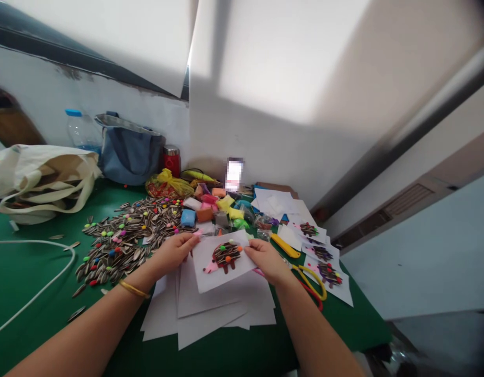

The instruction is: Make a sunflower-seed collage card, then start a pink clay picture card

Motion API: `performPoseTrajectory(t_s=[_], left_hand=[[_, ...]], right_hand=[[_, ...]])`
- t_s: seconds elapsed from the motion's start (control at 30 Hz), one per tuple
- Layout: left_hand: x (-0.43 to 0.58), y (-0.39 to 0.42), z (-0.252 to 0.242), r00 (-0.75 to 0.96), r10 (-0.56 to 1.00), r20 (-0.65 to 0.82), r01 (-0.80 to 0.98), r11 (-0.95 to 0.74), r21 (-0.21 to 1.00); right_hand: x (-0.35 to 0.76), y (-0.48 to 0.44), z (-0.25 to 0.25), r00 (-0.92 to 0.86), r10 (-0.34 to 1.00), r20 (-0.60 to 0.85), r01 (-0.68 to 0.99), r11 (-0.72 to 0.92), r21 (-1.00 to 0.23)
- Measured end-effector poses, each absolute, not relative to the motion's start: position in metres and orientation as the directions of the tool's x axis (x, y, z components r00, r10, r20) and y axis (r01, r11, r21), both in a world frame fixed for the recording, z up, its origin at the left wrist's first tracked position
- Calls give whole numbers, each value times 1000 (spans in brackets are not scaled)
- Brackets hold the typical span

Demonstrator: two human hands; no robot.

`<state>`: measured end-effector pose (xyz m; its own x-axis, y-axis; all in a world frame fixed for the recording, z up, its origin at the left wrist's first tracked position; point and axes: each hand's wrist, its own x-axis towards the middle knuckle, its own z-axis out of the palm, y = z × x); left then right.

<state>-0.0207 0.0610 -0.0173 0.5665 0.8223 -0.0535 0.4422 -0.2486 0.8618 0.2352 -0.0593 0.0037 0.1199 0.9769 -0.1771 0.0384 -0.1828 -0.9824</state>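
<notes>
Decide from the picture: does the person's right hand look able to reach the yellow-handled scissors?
Probably yes, once it lets go of the paper sheet: the right hand pinches that sheet, but the yellow-handled scissors lie close beside its wrist with nothing between.

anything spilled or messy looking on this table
Yes. The sunflower seeds lie strewn loose over the green table, coloured balls mixed in, a few strays apart toward the near edge. The white sheets under the hedgehog card, pinched by the left hand and right hand, are fanned askew.
</notes>
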Motion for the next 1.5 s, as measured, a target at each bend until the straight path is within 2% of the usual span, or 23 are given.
performPoseTrajectory(t_s=[0.07,0.1,0.13,0.27,0.47,0.63,0.87,1.13,1.27,1.37,1.5], left_hand=[[-20,61,-17,583,812,-40,472,-298,830],[-19,61,-16,596,802,-30,486,-331,809],[-19,60,-16,608,794,-20,501,-364,785],[-17,59,-17,624,782,0,555,-442,705],[-15,54,-15,641,768,-12,607,-497,621],[-15,51,-15,665,747,19,606,-555,570],[-15,51,-17,684,729,20,609,-587,534],[-15,50,-16,690,723,25,592,-585,554],[-15,50,-16,693,720,33,588,-591,551],[-14,49,-15,700,712,60,570,-607,554],[-10,42,-11,770,625,125,482,-699,529]], right_hand=[[260,-60,6,208,964,-164,46,-177,-983],[277,-59,7,309,937,-161,81,-195,-977],[296,-58,10,430,890,-151,127,-225,-966],[387,-52,19,664,740,-111,188,-309,-932],[488,-39,18,853,518,-68,279,-562,-779],[524,-23,6,865,501,-18,394,-702,-594],[533,-11,-5,829,553,82,527,-724,-446],[524,-11,-2,821,551,148,554,-707,-440],[508,-21,9,816,521,249,571,-665,-481],[474,-29,12,759,542,361,647,-562,-515],[389,-50,2,580,687,439,788,-334,-518]])
